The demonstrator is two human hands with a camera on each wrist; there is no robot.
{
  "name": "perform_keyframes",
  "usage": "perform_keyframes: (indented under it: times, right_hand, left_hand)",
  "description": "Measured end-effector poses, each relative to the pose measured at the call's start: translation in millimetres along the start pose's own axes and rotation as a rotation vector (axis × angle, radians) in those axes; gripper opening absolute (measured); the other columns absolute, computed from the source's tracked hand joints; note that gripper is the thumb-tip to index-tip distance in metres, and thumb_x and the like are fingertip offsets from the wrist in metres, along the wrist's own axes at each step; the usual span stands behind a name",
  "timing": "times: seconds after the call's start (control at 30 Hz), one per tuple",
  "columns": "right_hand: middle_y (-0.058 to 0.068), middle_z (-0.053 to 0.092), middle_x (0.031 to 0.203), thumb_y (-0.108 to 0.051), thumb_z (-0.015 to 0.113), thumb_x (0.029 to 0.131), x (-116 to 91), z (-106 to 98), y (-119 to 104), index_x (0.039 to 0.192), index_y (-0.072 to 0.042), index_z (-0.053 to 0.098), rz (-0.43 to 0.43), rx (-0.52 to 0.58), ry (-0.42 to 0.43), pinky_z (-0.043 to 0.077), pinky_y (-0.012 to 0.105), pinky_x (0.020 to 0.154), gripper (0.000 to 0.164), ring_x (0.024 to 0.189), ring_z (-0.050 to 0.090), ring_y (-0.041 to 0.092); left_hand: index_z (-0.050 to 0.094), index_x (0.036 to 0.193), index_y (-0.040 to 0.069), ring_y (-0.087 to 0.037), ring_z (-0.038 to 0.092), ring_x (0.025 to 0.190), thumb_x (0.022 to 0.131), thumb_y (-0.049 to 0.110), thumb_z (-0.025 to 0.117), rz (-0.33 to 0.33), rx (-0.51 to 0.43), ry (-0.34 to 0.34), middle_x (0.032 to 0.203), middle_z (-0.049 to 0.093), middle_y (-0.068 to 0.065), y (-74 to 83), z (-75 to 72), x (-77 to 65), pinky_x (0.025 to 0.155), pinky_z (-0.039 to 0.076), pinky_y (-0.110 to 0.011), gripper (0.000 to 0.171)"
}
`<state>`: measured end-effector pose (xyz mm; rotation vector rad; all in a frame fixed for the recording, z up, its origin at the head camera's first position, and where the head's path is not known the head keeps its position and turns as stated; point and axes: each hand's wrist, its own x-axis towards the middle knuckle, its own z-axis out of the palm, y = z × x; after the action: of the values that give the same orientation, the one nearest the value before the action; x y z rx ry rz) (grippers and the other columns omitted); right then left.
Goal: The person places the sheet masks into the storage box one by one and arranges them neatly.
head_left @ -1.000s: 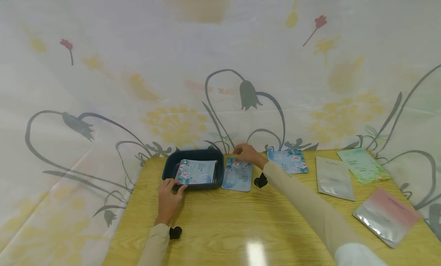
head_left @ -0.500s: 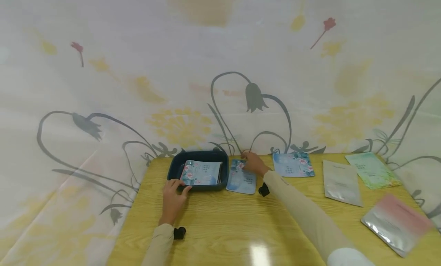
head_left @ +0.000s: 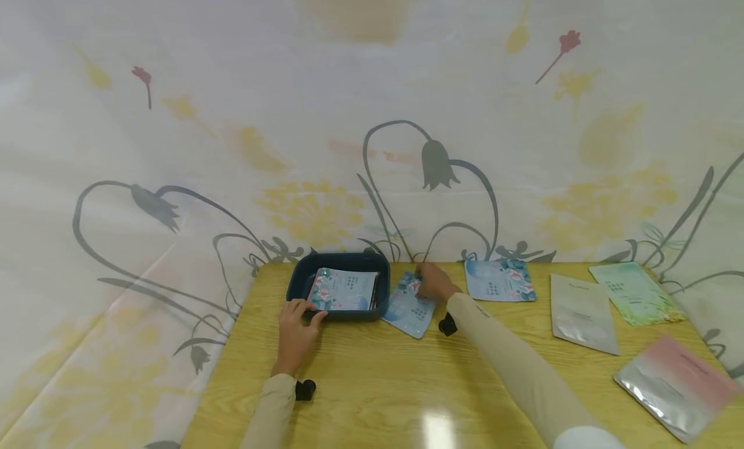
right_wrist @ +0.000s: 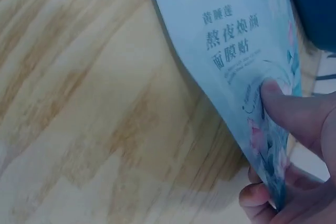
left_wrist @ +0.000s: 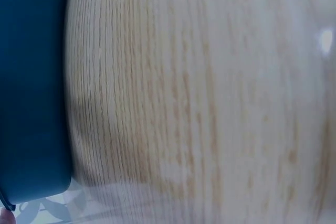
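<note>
My right hand [head_left: 436, 283] pinches a light blue face mask packet [head_left: 410, 310] with a floral print. In the right wrist view the thumb [right_wrist: 283, 103] lies on the packet's printed face and curled fingers sit behind it, bending its end. The packet stands just right of a dark blue plastic bin [head_left: 354, 316]. My left hand [head_left: 298, 331] grips the bin's near left rim. Inside the bin lie stacked face mask packets, a blue floral one [head_left: 344, 289] on top. In the left wrist view the bin's side [left_wrist: 31, 87] shows, with only a fingertip of the hand.
Right of my right hand lies another blue floral packet [head_left: 500, 281]. Farther right are a silvery beige packet [head_left: 583, 314], a green one [head_left: 636, 292] and a pink-silver one [head_left: 677, 387]. A patterned curtain [head_left: 314, 145] hangs behind the wooden table [head_left: 372, 384].
The blue packet in my right hand has turned, its near end swinging toward the right. My left hand stays at the bin's rim. The whole head view has shifted slightly.
</note>
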<state>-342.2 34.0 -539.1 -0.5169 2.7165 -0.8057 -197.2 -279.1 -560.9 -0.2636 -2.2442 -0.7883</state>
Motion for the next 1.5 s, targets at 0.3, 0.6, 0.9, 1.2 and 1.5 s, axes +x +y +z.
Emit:
perform_keyframes:
  times: [0.3, 0.6, 0.9, 1.2, 1.5]
  right_hand:
    - [0.016, 0.065, 0.095, 0.006, 0.058, 0.082, -15.8, -13.5, 11.2, 0.084, 0.003, 0.067, -0.003, 0.256, -0.123, 0.045, 0.028, 0.056, 0.009, 0.065, 0.057, 0.017]
    - [0.019, 0.061, 0.113, 0.009, 0.06, 0.079, -36.7, -34.5, 23.8, 0.104, 0.004, 0.068, 0.073, 0.508, -0.231, 0.048, 0.031, 0.064, 0.027, 0.075, 0.056, 0.02]
    - [0.03, 0.047, 0.131, 0.013, 0.046, 0.08, -67.9, -42.3, 38.8, 0.109, 0.009, 0.065, 0.029, 0.637, -0.141, 0.049, 0.031, 0.067, 0.035, 0.101, 0.06, 0.032]
    - [0.028, 0.041, 0.137, 0.017, 0.041, 0.085, -90.7, -50.7, 37.6, 0.116, 0.007, 0.062, 0.134, 0.785, -0.07, 0.047, 0.029, 0.072, 0.039, 0.126, 0.04, 0.042]
    - [0.02, 0.042, 0.141, 0.005, 0.052, 0.09, -107.6, -57.7, 29.1, 0.126, 0.001, 0.058, 0.158, 0.898, -0.005, 0.028, 0.03, 0.053, 0.036, 0.046, 0.02, 0.011]
  left_hand:
    - [0.06, 0.079, 0.005, -0.026, 0.047, 0.078, 0.072, 0.012, 0.083, 0.001, 0.015, -0.021, 0.085, 0.054, -0.007, 1.3, 0.9, 1.0, 0.079, 0.039, -0.049, 0.025]
    - [0.061, 0.079, 0.006, -0.027, 0.048, 0.078, 0.072, 0.013, 0.083, -0.012, 0.025, -0.027, 0.084, 0.054, -0.008, 0.7, -2.5, 0.4, 0.078, 0.039, -0.046, 0.024]
    - [0.061, 0.079, 0.006, -0.027, 0.048, 0.077, 0.07, 0.012, 0.084, 0.008, 0.038, -0.017, 0.084, 0.055, -0.007, 1.0, -2.2, 1.6, 0.076, 0.038, -0.046, 0.025]
    - [0.062, 0.079, 0.004, -0.028, 0.048, 0.078, 0.07, 0.011, 0.084, -0.014, 0.034, -0.015, 0.084, 0.055, -0.009, 3.1, -4.3, 1.2, 0.077, 0.039, -0.046, 0.025]
    - [0.062, 0.079, 0.005, -0.028, 0.048, 0.078, 0.07, 0.012, 0.084, -0.017, 0.035, -0.026, 0.084, 0.055, -0.008, 1.8, -2.4, 0.4, 0.076, 0.039, -0.046, 0.025]
